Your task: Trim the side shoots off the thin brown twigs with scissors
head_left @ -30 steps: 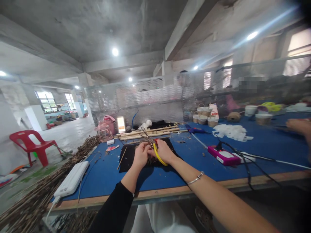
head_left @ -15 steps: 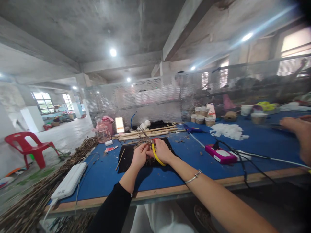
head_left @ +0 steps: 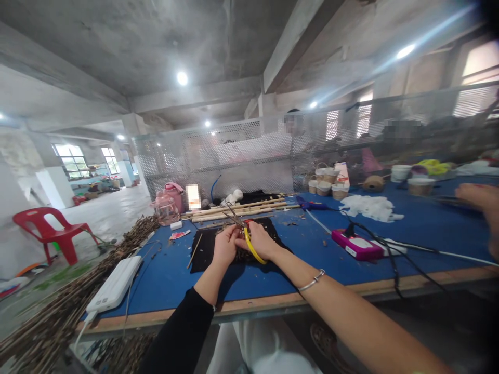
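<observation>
My right hand (head_left: 262, 242) is closed around a pair of scissors (head_left: 249, 243) with yellow handles. Their metal blades stand apart and point away from me, up and to the left. Close beside it, my left hand (head_left: 224, 247) has its thumb and fingers pinched together; what lies between them is too small to make out. Both hands are over a black cloth (head_left: 200, 251) spread on the blue tabletop (head_left: 163, 283). Short brown twig-like pieces show under and behind the hands, partly hidden by them. A thin stick (head_left: 195, 251) lies on the cloth's left side.
Behind the cloth lie several pale wooden sticks (head_left: 249, 210) and a blue glue gun (head_left: 311, 203). To the right are a magenta power strip (head_left: 356, 245) with cables, white scraps (head_left: 372, 208) and small pots (head_left: 323, 188). Another person's hand (head_left: 481, 208) is at far right. A white power bank (head_left: 115, 285) lies left.
The view has shifted slightly. Both my hands and the scissors keep nearly the same place over the black cloth. The other person's hand at the right has moved a little.
</observation>
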The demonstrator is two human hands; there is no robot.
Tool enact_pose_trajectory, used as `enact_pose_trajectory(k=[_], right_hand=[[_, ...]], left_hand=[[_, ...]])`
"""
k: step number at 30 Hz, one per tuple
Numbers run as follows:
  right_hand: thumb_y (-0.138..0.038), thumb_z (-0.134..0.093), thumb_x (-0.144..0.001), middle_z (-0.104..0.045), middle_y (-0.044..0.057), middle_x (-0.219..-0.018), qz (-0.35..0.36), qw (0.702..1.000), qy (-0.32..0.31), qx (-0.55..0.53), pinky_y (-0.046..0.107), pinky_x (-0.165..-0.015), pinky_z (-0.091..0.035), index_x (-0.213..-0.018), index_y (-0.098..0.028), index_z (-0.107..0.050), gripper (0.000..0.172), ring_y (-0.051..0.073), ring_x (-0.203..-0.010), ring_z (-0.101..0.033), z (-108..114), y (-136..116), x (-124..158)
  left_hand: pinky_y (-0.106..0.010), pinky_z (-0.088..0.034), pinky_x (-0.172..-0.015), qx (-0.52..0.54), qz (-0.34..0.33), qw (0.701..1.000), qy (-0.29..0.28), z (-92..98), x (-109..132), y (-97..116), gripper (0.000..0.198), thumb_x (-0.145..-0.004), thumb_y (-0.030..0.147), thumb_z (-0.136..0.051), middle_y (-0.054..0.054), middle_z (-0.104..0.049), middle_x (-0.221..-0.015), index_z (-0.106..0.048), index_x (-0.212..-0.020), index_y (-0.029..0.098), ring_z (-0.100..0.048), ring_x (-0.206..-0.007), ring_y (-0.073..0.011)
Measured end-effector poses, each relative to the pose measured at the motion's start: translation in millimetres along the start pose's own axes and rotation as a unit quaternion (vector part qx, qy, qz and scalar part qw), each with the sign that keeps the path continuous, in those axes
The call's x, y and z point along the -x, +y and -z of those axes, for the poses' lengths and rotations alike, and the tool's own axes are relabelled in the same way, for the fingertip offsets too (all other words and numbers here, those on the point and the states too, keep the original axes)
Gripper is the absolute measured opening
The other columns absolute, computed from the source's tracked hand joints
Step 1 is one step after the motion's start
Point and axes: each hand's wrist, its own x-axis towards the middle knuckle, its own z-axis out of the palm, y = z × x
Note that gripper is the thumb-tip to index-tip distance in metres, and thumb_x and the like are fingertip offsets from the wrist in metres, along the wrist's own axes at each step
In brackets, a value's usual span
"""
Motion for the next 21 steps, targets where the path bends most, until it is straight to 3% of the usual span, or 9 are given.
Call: enact_pose_trajectory(k=[6, 10, 14, 21], right_hand=[[-0.056, -0.059, -0.067, -0.053, 0.01, -0.096, 0.033, 0.999, 0.029, -0.031, 0.03, -0.074, -0.037, -0.097, -0.015, -0.046, 0.053, 0.021, -0.091, -0.049, 1.5, 0.1, -1.0], [-0.053, -0.059, -0.069, -0.056, 0.008, -0.091, 0.015, 0.998, 0.013, -0.065, 0.026, -0.067, -0.037, -0.096, -0.016, -0.045, 0.048, 0.017, -0.081, -0.053, 2.4, -1.2, -0.1], [-0.054, -0.057, -0.07, -0.058, 0.005, -0.079, -0.013, 0.997, -0.008, -0.079, 0.023, -0.057, -0.034, -0.089, -0.017, -0.045, 0.043, 0.015, -0.067, -0.054, 3.0, -3.3, 1.1], [-0.059, -0.057, -0.068, -0.06, 0.005, -0.072, -0.038, 0.997, -0.014, -0.059, 0.021, -0.051, -0.03, -0.081, -0.018, -0.047, 0.044, 0.014, -0.059, -0.053, 1.3, -1.8, 1.0]], left_hand=[[-0.021, -0.041, -0.051, 0.059, 0.027, 0.997, -0.029, -1.2, 2.2, 1.8, 0.032, -0.079, 0.036, -0.047, -0.003, -0.06, -0.067, -0.064, -0.096, 0.015, -0.05, -0.054, -0.0102], [-0.021, -0.041, -0.046, 0.103, 0.053, 0.992, -0.044, -2.9, 2.7, 2.0, 0.034, -0.078, 0.038, -0.047, -0.002, -0.058, -0.064, -0.062, -0.097, 0.014, -0.048, -0.048, -0.0092], [-0.021, -0.044, -0.048, 0.081, 0.049, 0.995, -0.034, -2.8, 1.8, -0.4, 0.031, -0.079, 0.036, -0.046, -0.002, -0.06, -0.066, -0.062, -0.094, 0.015, -0.051, -0.049, -0.0099], [-0.02, -0.044, -0.05, 0.018, 0.027, 0.999, -0.008, -1.4, -0.3, -6.7, 0.03, -0.079, 0.038, -0.047, -0.003, -0.062, -0.068, -0.064, -0.084, 0.014, -0.053, -0.054, -0.0111]])
